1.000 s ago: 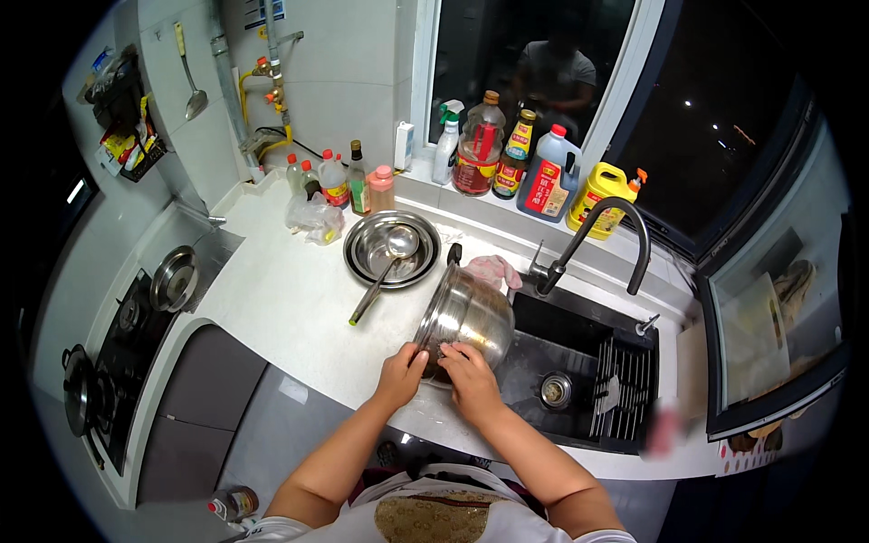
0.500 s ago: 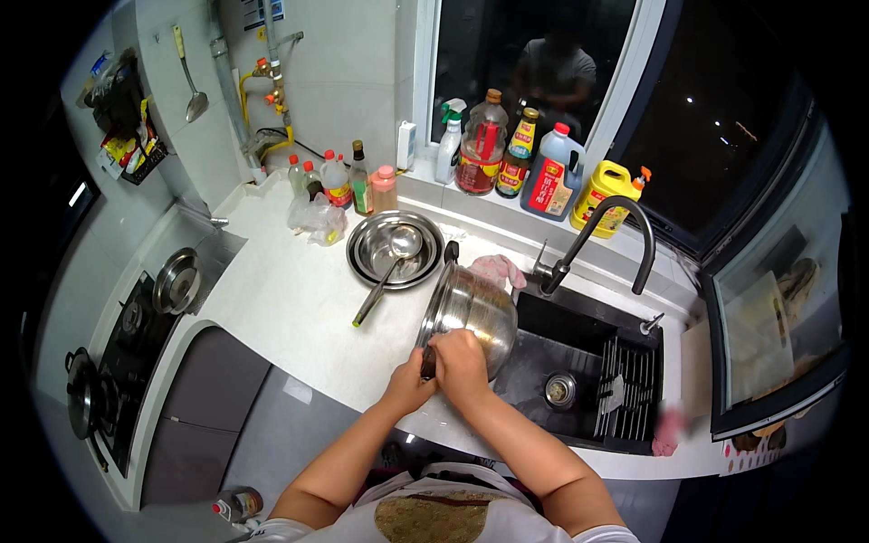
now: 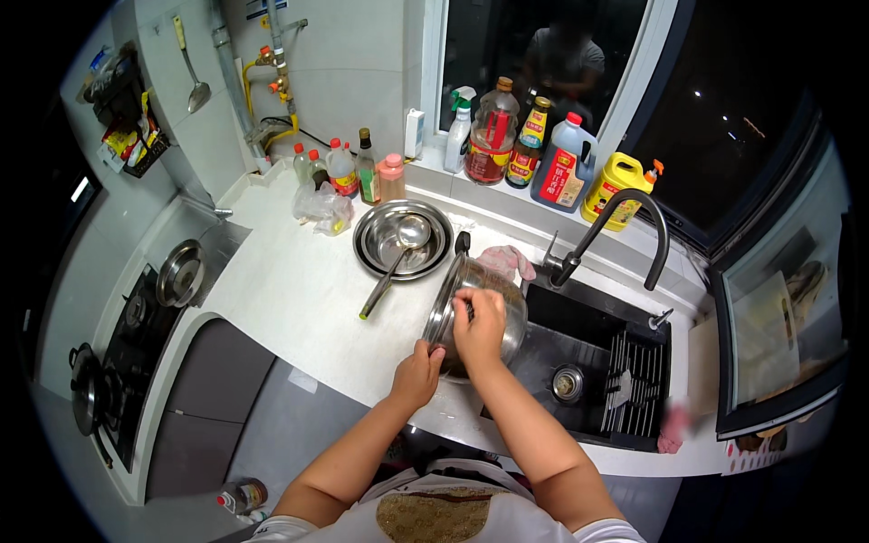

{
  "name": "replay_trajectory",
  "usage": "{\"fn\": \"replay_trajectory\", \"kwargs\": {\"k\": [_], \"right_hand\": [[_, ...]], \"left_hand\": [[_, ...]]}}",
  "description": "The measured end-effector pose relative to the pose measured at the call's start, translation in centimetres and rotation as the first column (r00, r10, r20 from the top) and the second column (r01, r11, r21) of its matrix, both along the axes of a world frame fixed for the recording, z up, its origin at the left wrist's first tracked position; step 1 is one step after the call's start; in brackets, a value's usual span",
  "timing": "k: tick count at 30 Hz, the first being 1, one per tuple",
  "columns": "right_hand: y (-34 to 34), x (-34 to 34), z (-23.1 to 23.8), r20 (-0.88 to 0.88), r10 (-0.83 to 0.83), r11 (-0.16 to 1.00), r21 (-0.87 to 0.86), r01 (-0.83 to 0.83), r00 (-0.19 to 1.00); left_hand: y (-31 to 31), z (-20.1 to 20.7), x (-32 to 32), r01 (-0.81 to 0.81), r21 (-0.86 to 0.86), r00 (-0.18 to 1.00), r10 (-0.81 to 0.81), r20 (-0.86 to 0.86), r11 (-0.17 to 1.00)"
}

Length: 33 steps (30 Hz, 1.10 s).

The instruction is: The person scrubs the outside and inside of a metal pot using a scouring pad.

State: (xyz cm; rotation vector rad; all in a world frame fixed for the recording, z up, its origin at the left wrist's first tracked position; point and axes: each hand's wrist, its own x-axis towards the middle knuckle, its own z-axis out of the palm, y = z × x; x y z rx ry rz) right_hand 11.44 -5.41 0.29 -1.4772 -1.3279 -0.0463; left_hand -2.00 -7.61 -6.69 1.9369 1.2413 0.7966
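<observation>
A large stainless-steel pot (image 3: 507,312) is tipped on its side on the counter beside the sink. My left hand (image 3: 417,375) is closed on its near edge, where the near handle is hidden under the fingers. My right hand (image 3: 481,326) presses against the pot's outer wall with fingers curled in. Something small and dark shows at those fingertips, too little to name. The pot's far black handle (image 3: 463,242) points toward the window. Left of the pot, a ladle (image 3: 394,265) rests in nested steel bowls (image 3: 366,237), its handle over the counter.
The black sink (image 3: 543,380) with a drying rack (image 3: 631,385) and curved faucet (image 3: 659,244) is at right. A pink cloth (image 3: 509,261) lies behind the pot. Bottles (image 3: 563,167) line the windowsill; more (image 3: 342,170) stand at the counter's back left. A stove (image 3: 136,317) is far left.
My right hand has moved up and right from the pot's near edge onto its wall. My left hand stays at the near edge. The whole view has shifted slightly.
</observation>
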Motion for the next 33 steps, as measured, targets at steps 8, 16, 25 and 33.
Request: {"fn": "replay_trajectory", "kwargs": {"k": [8, 16, 25, 33], "right_hand": [[0.4, 2.2, 1.6, 0.328, -0.036, 0.979, -0.178, 0.1, 0.944], [-0.4, 2.0, 2.3, 0.346, 0.17, 0.968, -0.236, -0.089, 0.923], [-0.8, 0.7, 1.3, 0.148, 0.099, 0.984, -0.162, -0.075, 0.984], [3.2, 2.3, 0.8, 0.242, 0.011, 0.989, -0.145, 0.025, 0.97]], "left_hand": [[-0.3, 0.3, -0.3, -0.026, -0.015, 0.999, 0.026, 0.02, 1.0], [0.2, 0.0, -0.6, -0.004, 0.003, 1.0, 0.004, 0.02, 1.0], [1.6, 1.1, 0.2, -0.015, 0.01, 0.978, 0.012, 0.209, 1.0], [1.0, 1.7, 2.6, -0.159, 0.11, 0.958, 0.127, 0.256, 0.981]]}}
